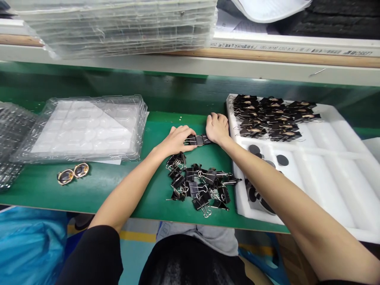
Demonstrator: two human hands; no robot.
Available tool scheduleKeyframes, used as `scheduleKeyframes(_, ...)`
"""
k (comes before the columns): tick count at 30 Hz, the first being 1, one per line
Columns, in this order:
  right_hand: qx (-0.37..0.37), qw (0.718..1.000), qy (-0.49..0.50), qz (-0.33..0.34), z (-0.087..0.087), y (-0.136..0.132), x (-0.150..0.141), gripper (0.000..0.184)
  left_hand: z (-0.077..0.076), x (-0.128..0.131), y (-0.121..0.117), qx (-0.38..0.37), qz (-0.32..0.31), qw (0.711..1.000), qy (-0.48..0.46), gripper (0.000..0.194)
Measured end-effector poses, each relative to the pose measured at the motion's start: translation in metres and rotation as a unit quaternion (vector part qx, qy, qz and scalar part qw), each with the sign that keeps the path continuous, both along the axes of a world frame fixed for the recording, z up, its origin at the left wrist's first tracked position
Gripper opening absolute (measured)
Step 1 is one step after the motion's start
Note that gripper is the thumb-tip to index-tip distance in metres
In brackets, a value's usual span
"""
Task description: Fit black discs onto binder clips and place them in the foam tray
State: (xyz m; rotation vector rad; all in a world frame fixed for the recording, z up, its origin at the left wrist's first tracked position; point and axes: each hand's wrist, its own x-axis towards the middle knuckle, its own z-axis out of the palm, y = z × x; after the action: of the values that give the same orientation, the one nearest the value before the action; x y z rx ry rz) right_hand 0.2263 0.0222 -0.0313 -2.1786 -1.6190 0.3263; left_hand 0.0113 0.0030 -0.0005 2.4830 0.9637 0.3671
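Note:
On the green table, a small dark round disc (pixel 200 140) lies between two black binder clips, one at each side. My left hand (pixel 179 140) is closed on the left binder clip (pixel 190 140), thumb below and fingers above. From the right, my right hand (pixel 218 128) bends its fingers at the other binder clip (pixel 206 139); its thumb is mostly hidden. Just below my hands sits a loose pile of black binder clips (pixel 194 189) with silver wire handles.
To the right, a white foam tray (pixel 323 166) holds rows of clipped pieces (pixel 271 116) and loose dark discs (pixel 282 160). Stacked clear plastic trays (pixel 81 128) lie left, with two gold-rimmed dark round pieces (pixel 73 173) before them. A shelf (pixel 285 67) crosses the back.

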Motion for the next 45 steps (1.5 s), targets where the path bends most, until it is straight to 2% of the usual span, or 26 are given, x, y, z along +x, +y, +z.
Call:
scheduleKeyframes(9, -0.011, 1.000, 0.000, -0.013, 0.004, -0.001, -0.002, 0.064, -0.001, 0.004, -0.002, 0.002, 0.010, 1.000, -0.002, 0.029)
scheduleKeyframes(15, -0.017, 1.000, 0.004, -0.012, 0.008, -0.003, -0.004, 0.063, 0.010, 0.009, 0.001, -0.024, 0.020, 0.999, -0.024, 0.042)
scheduleKeyframes(21, -0.018, 1.000, 0.002, -0.016, 0.011, -0.005, -0.006, 0.060, 0.016, 0.021, 0.006, -0.027, -0.002, 0.999, 0.025, 0.033)
scheduleKeyframes(25, -0.003, 1.000, 0.008, -0.014, 0.010, -0.005, -0.005, 0.059, 0.015, 0.028, 0.007, -0.024, 0.041, 0.999, 0.014, 0.026)
scheduleKeyframes(30, 0.013, 1.000, -0.002, -0.003, 0.009, -0.005, -0.005, 0.058, 0.030, 0.037, 0.012, -0.063, 0.075, 0.994, 0.042, 0.019)
scheduleKeyframes(34, 0.001, 1.000, -0.004, -0.005, 0.012, -0.007, -0.006, 0.060, 0.039, 0.041, 0.008, -0.023, 0.076, 0.994, 0.079, 0.022)
scheduleKeyframes(38, 0.001, 1.000, -0.003, -0.016, 0.012, -0.007, -0.007, 0.060, 0.036, 0.046, 0.000, 0.001, 0.124, 0.987, 0.101, 0.022)
scheduleKeyframes(41, -0.002, 1.000, -0.007, -0.018, 0.010, -0.006, -0.007, 0.059, 0.032, 0.042, -0.004, -0.020, 0.142, 0.986, 0.083, 0.024)
scheduleKeyframes(44, 0.007, 1.000, -0.007, -0.020, 0.007, -0.005, -0.006, 0.061, 0.032, 0.029, -0.006, -0.034, 0.111, 0.992, 0.045, 0.030)
scheduleKeyframes(45, 0.011, 1.000, -0.007, -0.021, 0.007, -0.004, -0.006, 0.061, 0.032, 0.024, -0.007, -0.040, 0.096, 0.993, 0.050, 0.038)
